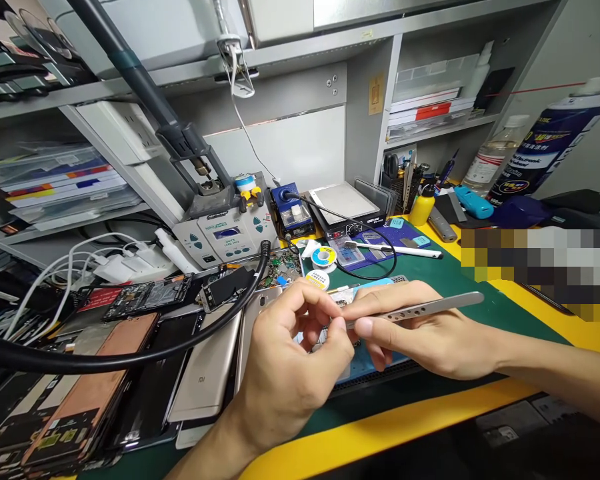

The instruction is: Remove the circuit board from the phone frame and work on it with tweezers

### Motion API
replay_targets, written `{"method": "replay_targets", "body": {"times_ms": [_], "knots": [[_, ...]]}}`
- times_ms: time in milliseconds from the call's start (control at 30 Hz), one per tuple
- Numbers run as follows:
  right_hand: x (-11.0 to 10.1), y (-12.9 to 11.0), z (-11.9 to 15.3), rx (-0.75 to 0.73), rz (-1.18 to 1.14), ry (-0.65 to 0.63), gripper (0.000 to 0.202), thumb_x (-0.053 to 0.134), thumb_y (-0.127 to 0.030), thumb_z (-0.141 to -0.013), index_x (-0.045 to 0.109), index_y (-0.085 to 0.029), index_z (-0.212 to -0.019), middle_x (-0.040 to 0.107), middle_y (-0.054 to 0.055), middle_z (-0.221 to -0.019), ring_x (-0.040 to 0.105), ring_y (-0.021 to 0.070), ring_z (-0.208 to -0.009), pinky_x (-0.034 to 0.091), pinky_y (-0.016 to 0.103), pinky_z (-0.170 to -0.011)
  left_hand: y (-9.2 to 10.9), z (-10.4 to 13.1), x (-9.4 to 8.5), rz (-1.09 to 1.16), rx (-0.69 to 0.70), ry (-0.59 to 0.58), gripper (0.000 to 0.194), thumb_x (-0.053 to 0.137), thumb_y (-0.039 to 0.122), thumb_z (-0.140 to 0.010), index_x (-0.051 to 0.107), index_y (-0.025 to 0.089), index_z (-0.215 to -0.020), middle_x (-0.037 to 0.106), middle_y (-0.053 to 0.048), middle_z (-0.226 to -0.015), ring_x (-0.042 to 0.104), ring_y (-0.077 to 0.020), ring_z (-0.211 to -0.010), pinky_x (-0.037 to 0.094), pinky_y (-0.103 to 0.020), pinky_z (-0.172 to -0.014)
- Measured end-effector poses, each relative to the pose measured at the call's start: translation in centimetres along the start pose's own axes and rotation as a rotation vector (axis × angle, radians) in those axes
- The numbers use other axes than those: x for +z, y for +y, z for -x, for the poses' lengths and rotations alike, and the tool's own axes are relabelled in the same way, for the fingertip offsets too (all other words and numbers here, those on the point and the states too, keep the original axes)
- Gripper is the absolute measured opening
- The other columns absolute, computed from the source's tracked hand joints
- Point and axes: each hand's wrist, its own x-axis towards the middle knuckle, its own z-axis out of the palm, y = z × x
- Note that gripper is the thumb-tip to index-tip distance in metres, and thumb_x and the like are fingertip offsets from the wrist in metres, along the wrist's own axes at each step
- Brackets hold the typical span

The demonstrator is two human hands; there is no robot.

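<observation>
My left hand (295, 353) is in the middle of the view, its thumb and index finger pinched together; what is between them is too small to make out. My right hand (430, 333) reaches in from the right and holds metal tweezers (430, 307), with the row of holes by the thumb and the rounded end pointing right. Both hands' fingertips meet, and the tweezer tips are hidden there. Beneath and behind the fingers lies a blue work holder (370, 365) on the green mat (460, 283), partly covered by the hands.
Phones (207, 367) and phone parts are stacked at the left, crossed by a thick black hose (180, 347). Behind stand a soldering station (227, 233), a solder spool (324, 257) and a heating plate (347, 203). A yellow bottle (423, 205) and a spray can (550, 143) are at the right.
</observation>
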Motion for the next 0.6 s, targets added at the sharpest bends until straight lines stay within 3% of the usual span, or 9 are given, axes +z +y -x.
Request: {"method": "replay_targets", "body": {"times_ms": [133, 333, 467, 600], "knots": [[0.0, -0.3, 0.0, -0.124, 0.160, 0.006, 0.023, 0.057, -0.028, -0.102, 0.077, -0.019, -0.108, 0.066, 0.000, -0.072, 0.063, 0.0111, -0.062, 0.052, 0.022, -0.059, 0.0, 0.0, 0.1, -0.017, -0.018, -0.005, 0.004, 0.063, 0.022, -0.081, 0.060, 0.024, -0.080, 0.055, 0.004, -0.074, 0.048, -0.0116, -0.063, 0.040, -0.024, -0.053], [0.3, 0.4, -0.6, -0.481, 0.346, 0.089, 0.022, 0.057, -0.007, -0.097, 0.074, -0.011, -0.110, 0.067, 0.005, -0.079, 0.060, 0.0104, -0.070, 0.048, 0.022, -0.066, -0.3, 0.0, 0.4, -0.158, 0.071, 0.053, 0.004, 0.061, 0.019, -0.077, 0.059, 0.023, -0.077, 0.053, 0.004, -0.069, 0.045, -0.0104, -0.056, 0.039, -0.024, -0.050], [0.3, 1.1, -0.6, -0.569, 0.436, 0.105, 0.023, 0.056, -0.004, -0.096, 0.070, -0.008, -0.114, 0.066, 0.009, -0.086, 0.059, 0.0122, -0.072, 0.047, 0.024, -0.065, -0.7, -0.2, 0.5, -0.275, 0.156, 0.089, 0.008, 0.059, 0.015, -0.077, 0.058, 0.023, -0.076, 0.053, 0.004, -0.068, 0.044, -0.0103, -0.056, 0.038, -0.024, -0.049], [0.3, 1.3, -0.5, -0.617, 0.490, 0.105, 0.031, 0.055, -0.002, -0.096, 0.066, -0.013, -0.123, 0.063, 0.008, -0.090, 0.057, 0.0121, -0.073, 0.045, 0.024, -0.063, -0.8, -0.3, 0.8, -0.333, 0.210, 0.109, 0.012, 0.059, 0.010, -0.075, 0.057, 0.022, -0.076, 0.054, 0.004, -0.072, 0.042, -0.0096, -0.056, 0.036, -0.025, -0.049]]}}
